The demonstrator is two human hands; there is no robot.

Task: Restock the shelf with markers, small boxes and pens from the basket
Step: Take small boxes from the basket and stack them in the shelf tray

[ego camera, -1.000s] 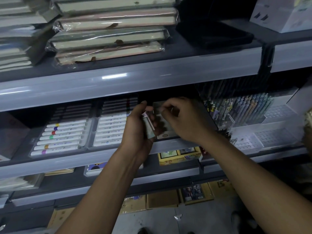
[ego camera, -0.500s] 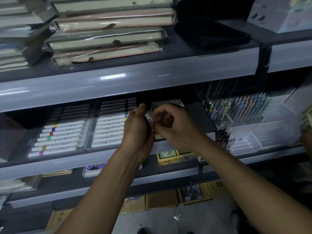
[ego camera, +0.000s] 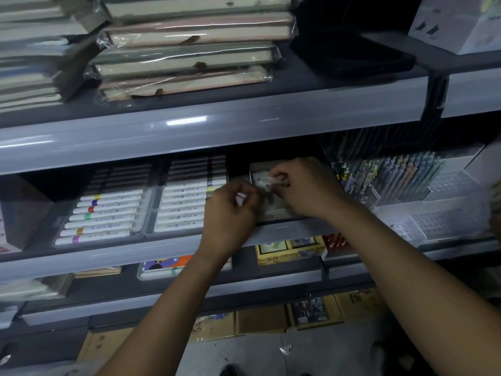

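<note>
We find both hands raised to the middle tier of the grey metal shelf (ego camera: 173,248), working in the dark gap between the clear tray of white acrylic markers (ego camera: 187,204) and the clear rack of upright pastel pens (ego camera: 401,175). The left hand (ego camera: 230,215) has its fingers curled round a small pale box (ego camera: 240,198), of which only a pinkish edge shows; we judge it is held back as stock awaiting its turn. The right hand (ego camera: 303,185) pinches another small pale box (ego camera: 264,181) between thumb and fingertips, holding it at the mouth of the gap above what appear to be similar flat boxes (ego camera: 273,210); whether it touches them cannot be told in this light. The reach from the front is, in our judgement, forced by the low shelf lip above. The basket is not in view. Wrapped notebooks (ego camera: 187,50) are stacked on the top tier.
</note>
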